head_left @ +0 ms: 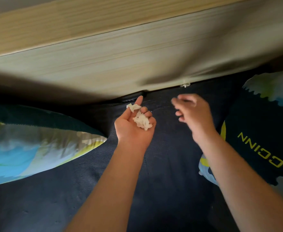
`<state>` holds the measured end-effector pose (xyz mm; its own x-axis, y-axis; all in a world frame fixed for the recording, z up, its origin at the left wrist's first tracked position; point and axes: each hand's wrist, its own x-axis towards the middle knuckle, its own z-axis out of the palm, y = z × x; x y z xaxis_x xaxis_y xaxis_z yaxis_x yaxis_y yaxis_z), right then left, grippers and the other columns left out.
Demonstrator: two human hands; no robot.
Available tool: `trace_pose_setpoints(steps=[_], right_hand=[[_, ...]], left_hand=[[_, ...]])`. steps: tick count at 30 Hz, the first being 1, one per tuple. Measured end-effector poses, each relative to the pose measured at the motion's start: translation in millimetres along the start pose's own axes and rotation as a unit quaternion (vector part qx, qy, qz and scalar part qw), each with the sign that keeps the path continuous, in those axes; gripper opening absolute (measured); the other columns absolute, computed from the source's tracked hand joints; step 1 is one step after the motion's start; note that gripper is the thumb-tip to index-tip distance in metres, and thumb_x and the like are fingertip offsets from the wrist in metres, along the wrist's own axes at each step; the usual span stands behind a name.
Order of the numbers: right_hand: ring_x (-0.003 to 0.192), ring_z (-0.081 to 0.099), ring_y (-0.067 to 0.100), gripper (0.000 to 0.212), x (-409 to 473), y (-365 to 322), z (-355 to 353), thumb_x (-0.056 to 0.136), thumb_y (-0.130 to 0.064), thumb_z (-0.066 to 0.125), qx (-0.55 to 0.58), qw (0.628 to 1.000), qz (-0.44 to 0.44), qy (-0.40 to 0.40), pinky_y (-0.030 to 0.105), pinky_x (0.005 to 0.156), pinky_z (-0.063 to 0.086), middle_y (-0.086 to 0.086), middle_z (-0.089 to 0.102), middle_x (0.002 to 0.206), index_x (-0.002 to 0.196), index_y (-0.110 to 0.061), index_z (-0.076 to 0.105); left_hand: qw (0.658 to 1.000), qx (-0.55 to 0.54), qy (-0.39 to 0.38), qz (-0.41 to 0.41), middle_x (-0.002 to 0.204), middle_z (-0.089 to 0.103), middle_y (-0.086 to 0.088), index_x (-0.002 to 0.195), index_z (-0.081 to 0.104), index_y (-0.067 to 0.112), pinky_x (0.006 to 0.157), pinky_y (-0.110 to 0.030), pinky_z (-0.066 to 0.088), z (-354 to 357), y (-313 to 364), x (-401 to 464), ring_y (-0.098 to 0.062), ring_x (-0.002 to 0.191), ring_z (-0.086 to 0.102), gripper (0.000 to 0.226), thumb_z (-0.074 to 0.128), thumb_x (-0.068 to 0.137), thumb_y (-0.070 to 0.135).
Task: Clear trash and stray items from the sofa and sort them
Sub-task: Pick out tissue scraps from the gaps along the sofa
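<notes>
In the head view, two bare forearms come up from the bottom edge, cut off there. The left hand [135, 126] is palm up, its fingers curled around crumpled white tissue [141, 120], above the dark blue sofa seat [90, 186]. The right hand [191, 113] is blurred; its fingers look bent, but I cannot tell if they hold something. One more small white scrap [185, 85] lies at the seat's back edge, under the wooden panel [104, 64]. A patterned cushion [30, 148] lies at left, another cushion with yellow letters [261, 131] at right, partly cut off.
</notes>
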<state>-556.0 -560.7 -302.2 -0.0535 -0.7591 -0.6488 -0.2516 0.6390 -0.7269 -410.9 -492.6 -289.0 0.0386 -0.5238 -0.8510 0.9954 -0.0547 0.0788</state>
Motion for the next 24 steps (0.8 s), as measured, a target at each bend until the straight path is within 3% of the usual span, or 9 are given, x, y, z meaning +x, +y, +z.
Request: trace_pose_setpoints(steps=[2, 4, 7, 9, 14, 18, 21, 24], right_hand=[[0.051, 0.058, 0.006, 0.046, 38.8, -1.2, -9.1, 0.089, -0.019, 0.075, 0.002, 0.998, 0.015, 0.054, 0.021, 0.047, 0.047, 0.003, 0.067, 0.076, 0.132, -0.011, 0.06], [0.053, 0.058, 0.008, 0.052, 68.0, 0.6, -9.7, 0.091, -0.022, 0.073, -0.018, 0.998, 0.04, 0.04, 0.019, 0.045, 0.049, 0.003, 0.07, 0.081, 0.139, -0.014, 0.055], [0.042, 0.054, 0.005, 0.026, 93.8, 7.3, -3.7, 0.092, -0.023, 0.069, -0.087, 0.995, 0.044, 0.022, 0.015, 0.037, 0.043, 0.009, 0.077, 0.083, 0.115, -0.011, 0.068], [0.032, 0.049, 0.004, 0.015, 101.8, 12.4, -0.3, 0.092, -0.022, 0.067, -0.113, 0.992, 0.025, 0.048, 0.015, 0.034, 0.039, 0.009, 0.076, 0.072, 0.101, -0.01, 0.068], [0.033, 0.062, 0.007, 0.029, 107.7, 15.3, 11.2, 0.089, -0.029, 0.068, -0.207, 0.975, -0.001, 0.086, 0.021, 0.035, 0.048, 0.007, 0.071, 0.056, 0.074, -0.004, 0.068], [0.035, 0.065, 0.009, 0.03, 113.7, 14.1, 10.4, 0.086, -0.029, 0.07, -0.267, 0.959, 0.006, 0.097, 0.029, 0.04, 0.057, 0.0, 0.066, 0.043, 0.064, -0.007, 0.068], [0.033, 0.063, 0.006, 0.027, 122.1, 11.8, 6.4, 0.086, -0.018, 0.064, -0.233, 0.964, 0.031, 0.126, 0.02, 0.033, 0.047, 0.004, 0.069, 0.05, 0.062, -0.006, 0.065], [0.028, 0.058, 0.004, 0.026, 126.4, 8.1, 5.7, 0.084, -0.011, 0.062, -0.194, 0.97, 0.058, 0.138, 0.014, 0.027, 0.038, -0.001, 0.062, 0.037, 0.059, -0.005, 0.062]], left_hand=[[1.0, 0.012, -0.014, 0.0, 0.072, 0.055, -0.008, 0.114, 0.071, 0.008, 0.053, -0.027, 0.035, 0.1, 3.0, 2.2, -0.018, 0.058, 0.049, 0.037, 0.041, 0.1, 0.025], [0.999, 0.022, -0.027, -0.002, 0.073, 0.057, -0.009, 0.114, 0.072, 0.008, 0.058, -0.029, 0.035, -0.3, 6.0, 3.1, -0.019, 0.061, 0.05, 0.037, 0.042, 0.098, 0.023], [0.999, 0.039, -0.036, -0.001, 0.076, 0.059, -0.009, 0.118, 0.07, 0.007, 0.062, -0.029, 0.036, -2.5, 10.3, 5.7, -0.02, 0.065, 0.051, 0.038, 0.041, 0.097, 0.023], [0.998, 0.046, -0.04, 0.002, 0.078, 0.06, -0.01, 0.117, 0.07, 0.008, 0.063, -0.03, 0.037, -3.4, 12.8, 6.6, -0.02, 0.067, 0.052, 0.038, 0.042, 0.095, 0.022], [0.997, 0.062, -0.04, -0.001, 0.078, 0.062, -0.01, 0.116, 0.071, 0.007, 0.064, -0.03, 0.037, -1.9, 18.1, 10.0, -0.021, 0.068, 0.052, 0.039, 0.042, 0.097, 0.023], [0.995, 0.085, -0.046, -0.008, 0.079, 0.063, -0.01, 0.109, 0.076, 0.006, 0.065, -0.03, 0.037, 1.8, 20.8, 12.0, -0.02, 0.068, 0.054, 0.04, 0.042, 0.097, 0.024], [0.994, 0.096, -0.05, -0.01, 0.078, 0.063, -0.011, 0.106, 0.078, 0.006, 0.066, -0.029, 0.036, 6.4, 19.0, 11.7, -0.021, 0.069, 0.053, 0.038, 0.048, 0.091, 0.022], [0.993, 0.109, -0.053, -0.011, 0.081, 0.063, -0.01, 0.112, 0.076, 0.009, 0.066, -0.03, 0.036, 7.2, 16.5, 9.2, -0.021, 0.071, 0.053, 0.038, 0.045, 0.095, 0.024]])
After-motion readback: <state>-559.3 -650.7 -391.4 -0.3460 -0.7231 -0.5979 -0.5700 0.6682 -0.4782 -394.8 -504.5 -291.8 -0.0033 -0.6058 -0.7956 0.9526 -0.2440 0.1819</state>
